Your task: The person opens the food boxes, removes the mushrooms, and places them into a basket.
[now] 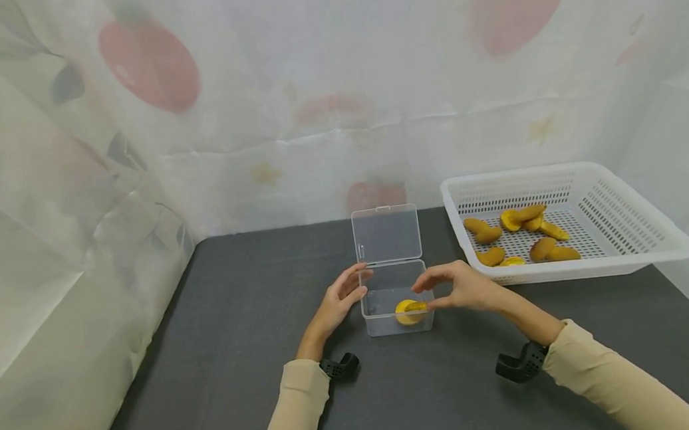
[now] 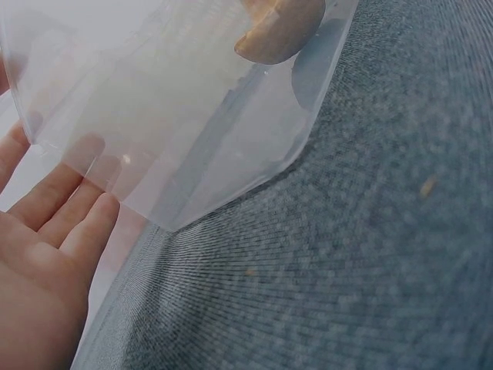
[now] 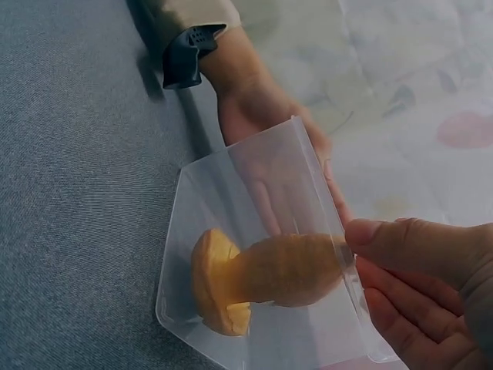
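Note:
On the dark tabletop stands a small clear plastic box (image 1: 397,324), its hinged lid (image 1: 386,234) raised at the back. Inside, a yellow-brown mushroom (image 3: 285,270) has its cap low and its stem tilted up to the right rim. My right hand (image 1: 466,286) is at that rim, thumb tip right at the stem's end; a gap shows between thumb and index finger in the head view. Along the box's left side, my left hand (image 1: 337,305) has its fingers spread, and the fingertips overlap the clear wall in the left wrist view.
A white perforated basket (image 1: 646,234) stands at the back right, with several mushrooms (image 1: 554,253) lying in it. Its near left corner is close behind my right hand. A printed curtain (image 1: 322,63) hangs behind the table and along its left side.

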A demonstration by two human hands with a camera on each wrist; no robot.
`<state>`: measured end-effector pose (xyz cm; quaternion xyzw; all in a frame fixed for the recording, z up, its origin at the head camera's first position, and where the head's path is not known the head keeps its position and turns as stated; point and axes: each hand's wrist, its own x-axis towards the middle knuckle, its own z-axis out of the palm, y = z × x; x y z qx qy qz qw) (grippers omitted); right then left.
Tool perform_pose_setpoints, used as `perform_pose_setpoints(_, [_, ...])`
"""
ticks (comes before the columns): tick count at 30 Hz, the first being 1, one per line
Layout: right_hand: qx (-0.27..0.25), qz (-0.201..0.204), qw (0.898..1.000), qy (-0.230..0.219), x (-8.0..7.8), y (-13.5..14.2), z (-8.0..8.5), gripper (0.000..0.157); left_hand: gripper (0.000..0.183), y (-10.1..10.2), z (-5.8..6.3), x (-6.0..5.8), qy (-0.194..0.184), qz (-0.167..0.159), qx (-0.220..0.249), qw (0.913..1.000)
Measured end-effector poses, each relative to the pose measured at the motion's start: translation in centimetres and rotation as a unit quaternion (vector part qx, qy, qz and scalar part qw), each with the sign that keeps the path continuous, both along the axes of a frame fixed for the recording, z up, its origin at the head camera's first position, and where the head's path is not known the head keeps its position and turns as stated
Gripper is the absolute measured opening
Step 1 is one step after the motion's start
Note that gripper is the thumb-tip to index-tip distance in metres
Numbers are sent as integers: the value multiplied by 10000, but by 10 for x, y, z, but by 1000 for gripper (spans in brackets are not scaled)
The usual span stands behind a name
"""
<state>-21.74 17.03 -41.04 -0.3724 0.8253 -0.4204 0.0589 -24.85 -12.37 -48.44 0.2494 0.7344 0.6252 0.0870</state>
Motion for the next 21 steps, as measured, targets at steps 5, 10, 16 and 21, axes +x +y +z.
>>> perform_pose_setpoints(5, [117,128,9999,-3,-3,1,2,33,52,0,1,1,-3,-4,35,10000])
perform_pose_setpoints(10, [29,236,9997,-34,-5,2,0,32,52,0,1,1,-5,-7,29,10000])
perform_pose_setpoints(16, [-305,99,9966,759,-7,-5,-6,21,53,0,1,1,-15,-21,76,10000])
perform_pose_setpoints(21, [-681,-108,9829,1708,-11,-16,-15,13,52,0,1,1,-24,-6,48,10000])
